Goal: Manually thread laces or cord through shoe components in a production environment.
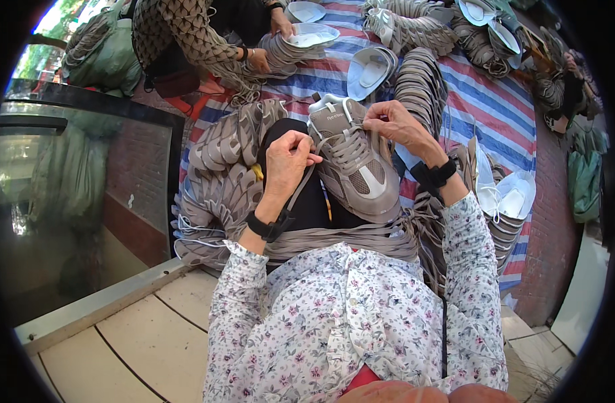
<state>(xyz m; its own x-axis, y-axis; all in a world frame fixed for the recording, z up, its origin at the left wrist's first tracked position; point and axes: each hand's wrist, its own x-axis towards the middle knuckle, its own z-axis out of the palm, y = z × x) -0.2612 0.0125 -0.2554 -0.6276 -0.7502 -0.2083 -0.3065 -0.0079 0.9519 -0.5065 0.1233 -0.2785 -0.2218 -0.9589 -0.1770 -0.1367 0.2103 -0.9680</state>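
A grey-brown sneaker upper [353,168] with white lining rests on my lap, toe toward me. My left hand [287,163] pinches a grey lace at the left side of the eyelets. At the top right of the lacing, near the tongue, my right hand [396,125] pinches the other lace end. Both wrists wear black bands. A bundle of grey laces [348,238] lies across my lap below the shoe.
Stacks of grey shoe uppers [220,174] lie to my left and more uppers [421,87] lie ahead on a red, white and blue striped tarp [482,101]. Another person's hands [267,47] handle uppers at the top. A glass panel [79,195] stands at left.
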